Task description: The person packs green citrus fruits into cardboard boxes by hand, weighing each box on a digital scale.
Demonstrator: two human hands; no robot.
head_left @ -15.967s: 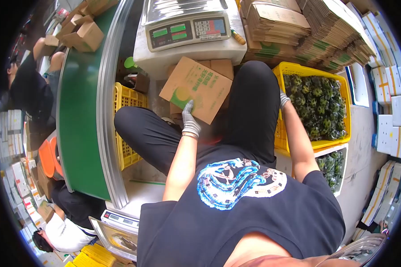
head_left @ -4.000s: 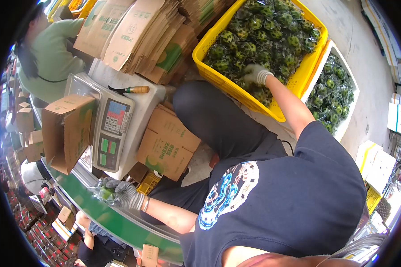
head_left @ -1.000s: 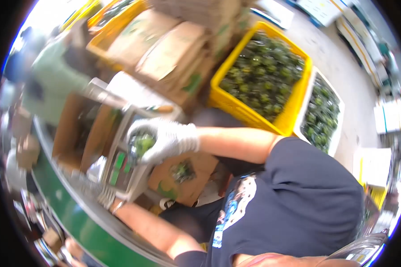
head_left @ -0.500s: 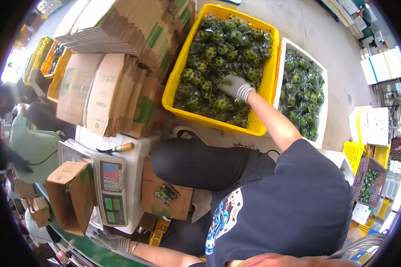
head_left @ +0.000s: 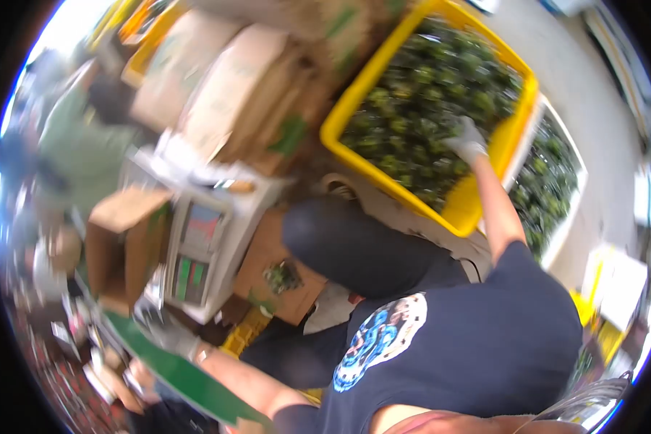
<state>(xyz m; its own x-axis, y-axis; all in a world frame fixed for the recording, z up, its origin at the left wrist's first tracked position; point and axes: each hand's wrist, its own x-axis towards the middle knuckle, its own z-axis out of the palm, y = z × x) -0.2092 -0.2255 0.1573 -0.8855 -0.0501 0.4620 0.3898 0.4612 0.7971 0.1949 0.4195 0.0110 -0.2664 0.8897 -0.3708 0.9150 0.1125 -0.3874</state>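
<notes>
My right hand (head_left: 466, 139), in a pale glove, lies on the plastic-wrapped green produce (head_left: 412, 108) in the yellow crate (head_left: 383, 189); blur hides its fingers and anything in them. At the lower left, my gloved left hand (head_left: 163, 329) is beside the open cardboard box (head_left: 123, 253), its fingers smeared by motion. That box stands next to the scale (head_left: 199, 249). Behind the scale lies a tool with a wooden handle (head_left: 237, 186). One small wrapped bunch (head_left: 282, 277) rests on a flat piece of cardboard (head_left: 304, 296) near my knee.
Stacked folded cartons (head_left: 224, 94) stand at the upper left. A white box of produce (head_left: 550, 188) adjoins the yellow crate. A person in light green (head_left: 83, 137) is at the left. A green surface (head_left: 188, 376) runs below my left hand.
The whole view has shifted and tilted, with more blur. My right hand has moved over the produce toward the crate's near right side. My left hand is now nearer the box's lower edge.
</notes>
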